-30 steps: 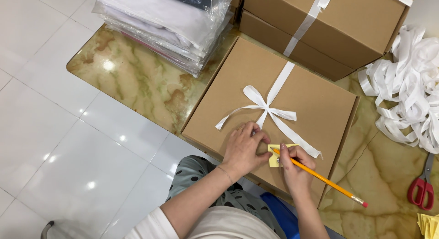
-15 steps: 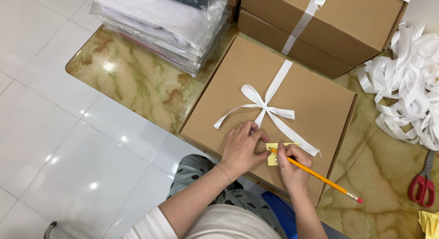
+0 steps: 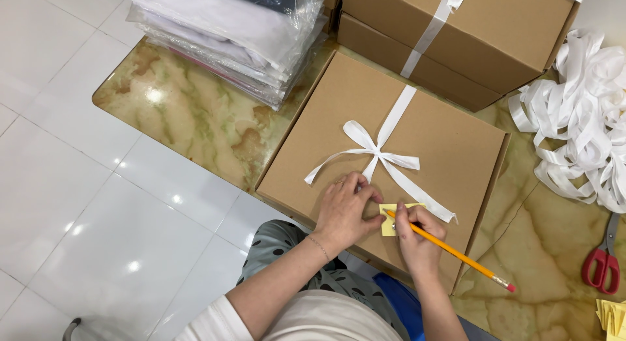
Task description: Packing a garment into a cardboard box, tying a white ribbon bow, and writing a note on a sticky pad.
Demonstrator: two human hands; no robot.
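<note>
1. The right hand point(image 3: 420, 240) pinches a yellow pencil point(image 3: 450, 251) in a writing grip, fingers pressed together around the shaft near the tip, eraser end pointing away to the right. The tip meets a small yellow sticky note point(image 3: 390, 218).
2. The left hand point(image 3: 345, 210) lies flat just left of the note, fingers loosely together, their tips on the note's left edge and holding nothing. Judging by that, it serves as the anchor; keeping firm downward pressure there should stop the paper sliding or curling under the strokes.
3. The note sits on the lid of a flat brown cardboard box point(image 3: 365, 113), near its front edge, just below the tail of a white ribbon bow point(image 3: 377, 152). Writing well here probably means light pressure, since the lid may flex and a hard stroke could tear the thin paper.
4. The ribbon tail runs close to the note's top right corner; keeping the pencil clear of it avoids marking it.
5. The box rests on a green-veined marble surface point(image 3: 189, 119), its front corner overhanging the surface's edge, so leaning on that corner seems unwise.
6. Red-handled scissors point(image 3: 603, 266), loose white ribbon point(image 3: 580, 113) and more yellow notes point(image 3: 613, 315) lie well apart at right.
</note>
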